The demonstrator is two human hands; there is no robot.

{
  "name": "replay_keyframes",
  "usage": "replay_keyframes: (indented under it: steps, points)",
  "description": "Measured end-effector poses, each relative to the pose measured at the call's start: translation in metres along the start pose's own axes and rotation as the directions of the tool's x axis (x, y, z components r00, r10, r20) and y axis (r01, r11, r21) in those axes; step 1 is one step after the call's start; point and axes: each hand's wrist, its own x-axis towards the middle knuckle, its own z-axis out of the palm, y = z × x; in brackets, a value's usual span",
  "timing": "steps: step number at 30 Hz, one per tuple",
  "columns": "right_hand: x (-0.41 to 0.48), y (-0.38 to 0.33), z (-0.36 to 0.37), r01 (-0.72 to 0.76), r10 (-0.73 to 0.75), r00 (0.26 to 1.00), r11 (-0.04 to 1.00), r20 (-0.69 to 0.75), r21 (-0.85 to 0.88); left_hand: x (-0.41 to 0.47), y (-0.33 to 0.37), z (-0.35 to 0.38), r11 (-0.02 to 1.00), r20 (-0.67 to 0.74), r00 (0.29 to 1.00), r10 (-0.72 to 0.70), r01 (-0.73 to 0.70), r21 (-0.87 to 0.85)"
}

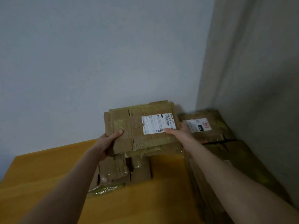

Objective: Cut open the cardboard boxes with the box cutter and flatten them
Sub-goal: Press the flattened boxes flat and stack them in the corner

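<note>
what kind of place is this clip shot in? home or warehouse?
Likely a home or small-office corner, not a warehouse: plain painted wall, yellow tabletop, and used parcel cardboard with shipping labels, a flattened box held up and a box pile at right.

yellow table [48,175] low left; pale wall [80,54] behind; grey curtain [258,62], perhaps, right
</note>
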Motion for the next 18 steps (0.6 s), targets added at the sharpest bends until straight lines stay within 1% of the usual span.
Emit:
replay_keyframes:
  steps: [3, 5, 6, 7, 8, 9, 10, 11, 12, 13, 14, 15, 16, 17, 18]
  points:
    - [0.016, 0.005, -0.063, 0.009, -0.011, 0.999, 0.999, -0.048, -0.038, 0.006, -0.003, 0.068, 0.999, 0.064, 0.998, -0.028, 0.031, -0.037]
    - [0.029, 0.013, -0.108, 0.002, -0.015, 0.993, 0.994, -0.116, -0.111, 0.012, -0.007, 0.120, 0.997, 0.091, 0.995, -0.037, 0.043, -0.069]
    - [0.034, 0.015, -0.125, 0.011, -0.045, 0.984, 0.981, -0.175, -0.195, 0.014, -0.009, 0.142, 0.994, 0.101, 0.994, -0.043, 0.053, -0.096]
    - [0.041, 0.018, -0.145, 0.009, -0.097, 0.965, 0.942, -0.245, -0.336, 0.020, -0.011, 0.168, 0.991, 0.119, 0.992, -0.050, 0.065, -0.120]
    - [0.045, 0.021, -0.160, -0.005, -0.166, 0.944, 0.859, -0.287, -0.513, 0.025, -0.013, 0.191, 0.986, 0.128, 0.990, -0.063, 0.082, -0.144]
    - [0.049, 0.024, -0.171, -0.009, -0.236, 0.929, 0.753, -0.284, -0.658, 0.031, -0.015, 0.214, 0.981, 0.138, 0.987, -0.078, 0.100, -0.165]
    - [0.054, 0.029, -0.179, 0.025, -0.307, 0.925, 0.640, -0.225, -0.768, 0.037, -0.016, 0.236, 0.977, 0.144, 0.986, -0.084, 0.110, -0.181]
    - [0.057, 0.034, -0.184, 0.081, -0.338, 0.934, 0.523, -0.119, -0.849, 0.042, -0.017, 0.256, 0.976, 0.139, 0.987, -0.079, 0.105, -0.189]
    - [0.062, 0.041, -0.184, 0.140, -0.326, 0.945, 0.404, 0.001, -0.904, 0.046, -0.018, 0.274, 0.981, 0.112, 0.992, -0.051, 0.072, -0.183]
    - [0.066, 0.049, -0.183, 0.183, -0.284, 0.954, 0.295, 0.096, -0.938, 0.051, -0.020, 0.290, 0.989, 0.072, 0.997, -0.007, 0.017, -0.145]
    - [0.071, 0.060, -0.180, 0.203, -0.236, 0.960, 0.207, 0.152, -0.957, 0.056, -0.023, 0.302, 0.997, 0.027, 0.999, 0.047, -0.045, -0.058]
    - [0.075, 0.069, -0.178, 0.204, -0.207, 0.963, 0.140, 0.173, -0.969, 0.059, -0.025, 0.310, 0.990, -0.014, 0.995, 0.102, -0.100, 0.095]
    - [0.080, 0.075, -0.178, 0.194, -0.199, 0.965, 0.091, 0.173, -0.977, 0.059, -0.026, 0.313, 0.937, -0.047, 0.984, 0.174, -0.150, 0.316]
    - [0.084, 0.079, -0.178, 0.181, -0.201, 0.965, 0.055, 0.166, -0.982, 0.058, -0.028, 0.313, 0.807, -0.043, 0.957, 0.287, -0.217, 0.549]
    - [0.088, 0.081, -0.179, 0.168, -0.209, 0.965, 0.029, 0.158, -0.985, 0.055, -0.030, 0.314, 0.598, 0.041, 0.911, 0.410, -0.303, 0.742]
